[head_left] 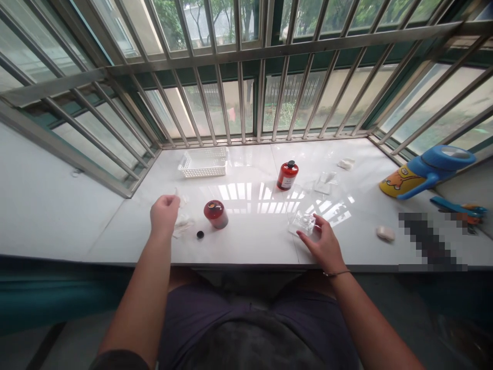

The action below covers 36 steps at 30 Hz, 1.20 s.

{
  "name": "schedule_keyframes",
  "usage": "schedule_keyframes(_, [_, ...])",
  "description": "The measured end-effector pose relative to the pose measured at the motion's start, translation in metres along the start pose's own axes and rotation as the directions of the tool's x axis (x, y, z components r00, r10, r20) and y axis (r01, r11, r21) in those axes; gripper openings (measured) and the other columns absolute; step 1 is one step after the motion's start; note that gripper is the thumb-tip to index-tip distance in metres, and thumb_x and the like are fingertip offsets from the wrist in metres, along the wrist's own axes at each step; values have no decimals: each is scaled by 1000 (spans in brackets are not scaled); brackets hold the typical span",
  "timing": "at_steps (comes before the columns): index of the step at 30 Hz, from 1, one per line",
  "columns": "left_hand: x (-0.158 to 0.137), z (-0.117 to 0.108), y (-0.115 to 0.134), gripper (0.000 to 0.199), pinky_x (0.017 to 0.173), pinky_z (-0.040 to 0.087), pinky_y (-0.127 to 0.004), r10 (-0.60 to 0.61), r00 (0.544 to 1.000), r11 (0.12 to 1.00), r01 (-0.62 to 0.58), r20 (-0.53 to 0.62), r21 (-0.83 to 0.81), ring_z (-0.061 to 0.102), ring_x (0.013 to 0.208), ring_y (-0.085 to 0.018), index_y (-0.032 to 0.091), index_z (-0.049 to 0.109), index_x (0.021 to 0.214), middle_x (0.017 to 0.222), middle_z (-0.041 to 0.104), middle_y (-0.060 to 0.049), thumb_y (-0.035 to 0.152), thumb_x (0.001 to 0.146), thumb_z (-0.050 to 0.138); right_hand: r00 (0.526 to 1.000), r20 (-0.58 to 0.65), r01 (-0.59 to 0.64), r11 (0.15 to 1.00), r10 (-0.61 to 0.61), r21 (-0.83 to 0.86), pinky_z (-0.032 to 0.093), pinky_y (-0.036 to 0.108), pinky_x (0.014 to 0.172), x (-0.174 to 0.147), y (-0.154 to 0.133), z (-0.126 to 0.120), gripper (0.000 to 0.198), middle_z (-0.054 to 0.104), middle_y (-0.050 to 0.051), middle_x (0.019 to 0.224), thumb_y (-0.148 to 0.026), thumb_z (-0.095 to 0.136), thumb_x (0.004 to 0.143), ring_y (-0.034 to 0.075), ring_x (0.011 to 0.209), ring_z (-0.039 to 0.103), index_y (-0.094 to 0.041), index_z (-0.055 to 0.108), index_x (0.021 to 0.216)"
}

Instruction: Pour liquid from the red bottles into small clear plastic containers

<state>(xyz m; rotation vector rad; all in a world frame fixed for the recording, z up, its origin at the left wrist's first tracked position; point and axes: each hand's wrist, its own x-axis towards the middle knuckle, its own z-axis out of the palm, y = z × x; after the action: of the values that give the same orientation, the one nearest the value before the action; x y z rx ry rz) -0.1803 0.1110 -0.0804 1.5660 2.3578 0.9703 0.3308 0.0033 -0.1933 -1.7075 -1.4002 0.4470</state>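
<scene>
My left hand (165,213) is closed in a pinch above the counter's left side; a faint whitish bit shows at its fingertips, too small to name. Below it lies crumpled clear-white wrapping (183,225). Beside that are a small black cap (200,235) and an uncapped dark red bottle (216,215), standing upright. My right hand (321,240) grips a clear square glass bottle (303,223) between thumb and fingers, low at the counter. Farther back stands a second red bottle (287,176) with a white label and its black cap on.
A white perforated basket (204,163) sits at the back left. Right of the labelled bottle are another clear square piece (325,183) and a crumpled white tissue (346,163). A blue-and-yellow jug (421,172) and a pale oval object (385,234) lie farther right. Window bars close the back.
</scene>
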Motion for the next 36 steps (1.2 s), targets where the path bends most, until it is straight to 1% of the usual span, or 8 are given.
schedule_keyframes(5, [-99,-20,13,17,78,63,-32,68,988,984,-89,-136,-152,75,86,-21,22,71,91,106,79,-4,39,90,70,1000,1,17,1000,-17,-4,58,57,109,0,2,0,92,63,18,147,-72,80,81,38,125,68,-21,52,153])
schedule_keyframes(11, [-187,29,29,13,85,65,-37,418,887,908,-399,195,-129,74,91,-24,22,69,82,100,78,-9,18,91,60,999,8,-33,999,33,-38,60,58,103,-2,2,-1,98,62,19,149,-75,82,78,40,121,69,-22,51,155])
schedule_keyframes(14, [-192,40,24,18,96,65,-44,524,789,850,-507,320,-141,76,102,-28,23,77,90,105,82,-10,21,96,60,1000,12,-24,999,24,-32,59,58,104,-3,0,-1,98,62,19,148,-75,81,79,40,122,68,-22,51,155])
schedule_keyframes(18, [-177,33,13,32,107,61,-49,596,750,800,-586,288,-128,76,115,-29,20,79,120,123,81,-13,23,105,51,1000,11,-4,1000,4,-29,58,58,106,-2,-2,-1,96,62,19,148,-76,79,80,39,123,67,-21,52,154])
schedule_keyframes(22, [-185,37,4,42,119,53,-56,698,566,672,-730,438,-127,70,134,-30,19,70,139,146,72,-14,16,106,45,1000,8,8,999,-8,-35,57,57,108,-2,-2,-1,94,62,18,147,-75,79,81,38,124,66,-22,52,153])
schedule_keyframes(24, [-201,46,1,45,121,50,-60,703,517,634,-767,488,-101,63,144,-33,17,64,146,154,66,-17,15,105,45,1000,9,15,999,-15,-37,57,57,108,-2,-2,-1,94,62,18,147,-75,79,81,38,124,66,-22,52,154])
schedule_keyframes(29, [-236,66,0,54,124,46,-59,689,552,625,-781,469,1,47,157,-38,10,47,161,167,48,-24,24,108,46,1000,14,15,999,-15,-41,57,56,108,-2,-1,-1,94,62,18,147,-74,79,81,37,124,66,-21,51,154])
schedule_keyframes(36, [-240,78,16,56,125,45,-57,723,509,592,-805,468,-39,45,158,-37,10,43,163,168,47,-23,25,109,43,1000,21,16,999,-15,-48,58,57,106,-2,0,-1,96,61,19,148,-75,79,81,38,123,67,-21,50,156])
